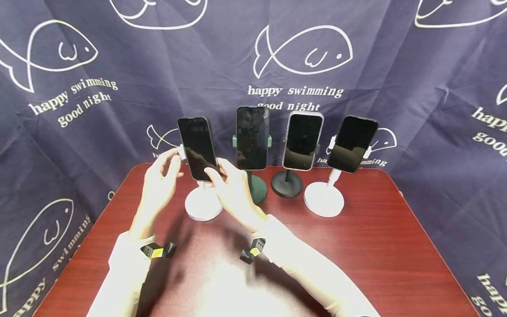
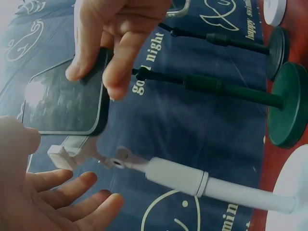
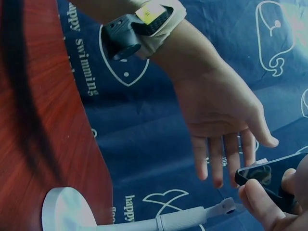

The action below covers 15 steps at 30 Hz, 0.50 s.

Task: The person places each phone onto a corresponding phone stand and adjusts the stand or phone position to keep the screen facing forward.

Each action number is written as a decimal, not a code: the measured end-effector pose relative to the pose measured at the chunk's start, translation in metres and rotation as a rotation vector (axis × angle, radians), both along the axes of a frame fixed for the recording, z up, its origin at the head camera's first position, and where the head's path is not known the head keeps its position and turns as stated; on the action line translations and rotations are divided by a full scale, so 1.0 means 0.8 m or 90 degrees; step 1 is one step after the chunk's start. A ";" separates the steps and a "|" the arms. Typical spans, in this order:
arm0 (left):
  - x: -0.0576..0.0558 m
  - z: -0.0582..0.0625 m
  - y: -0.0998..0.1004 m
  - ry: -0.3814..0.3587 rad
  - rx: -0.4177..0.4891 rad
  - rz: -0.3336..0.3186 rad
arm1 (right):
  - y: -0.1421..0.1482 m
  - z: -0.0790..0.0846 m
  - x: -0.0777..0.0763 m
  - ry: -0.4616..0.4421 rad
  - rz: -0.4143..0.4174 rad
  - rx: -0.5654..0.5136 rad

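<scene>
On the left of the row in the head view, a black smartphone (image 1: 195, 141) leans at the top of a white phone stand (image 1: 198, 207). My right hand (image 1: 236, 190) pinches its lower right corner, thumb on the screen and fingers behind the edge. At the phone's left side is my left hand (image 1: 160, 182), its fingertips right at the white clamp (image 1: 181, 152). The left wrist view shows these left fingers (image 2: 72, 192) loosely extended, close to the holder (image 2: 72, 147) behind the phone. The stand's pole (image 2: 175, 175) rises from its round base.
Right of this stand are a green stand (image 1: 258, 190), a black stand (image 1: 287, 183) and another white stand (image 1: 324, 200), each bearing a phone. They stand along the back of the red-brown table (image 1: 380, 237). A dark curtain (image 1: 222, 66) with fish drawings hangs behind.
</scene>
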State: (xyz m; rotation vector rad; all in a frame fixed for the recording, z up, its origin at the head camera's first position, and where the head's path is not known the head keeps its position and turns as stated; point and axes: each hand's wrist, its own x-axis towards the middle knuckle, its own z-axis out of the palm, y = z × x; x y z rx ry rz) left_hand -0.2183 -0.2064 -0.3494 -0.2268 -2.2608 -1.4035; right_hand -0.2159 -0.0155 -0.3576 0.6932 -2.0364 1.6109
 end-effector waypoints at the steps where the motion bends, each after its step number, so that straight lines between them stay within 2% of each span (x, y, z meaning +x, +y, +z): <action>1: -0.001 0.001 0.001 0.000 -0.003 0.001 | -0.001 -0.001 -0.002 0.004 -0.008 0.004; 3: -0.005 0.002 0.003 0.006 0.001 0.004 | -0.004 -0.003 -0.004 0.001 -0.009 0.004; 7: -0.013 0.004 0.008 0.032 -0.002 0.034 | -0.008 -0.007 -0.009 -0.003 -0.023 0.027; 15: -0.024 0.011 0.013 0.045 0.035 0.006 | -0.012 -0.010 -0.012 -0.030 -0.004 0.013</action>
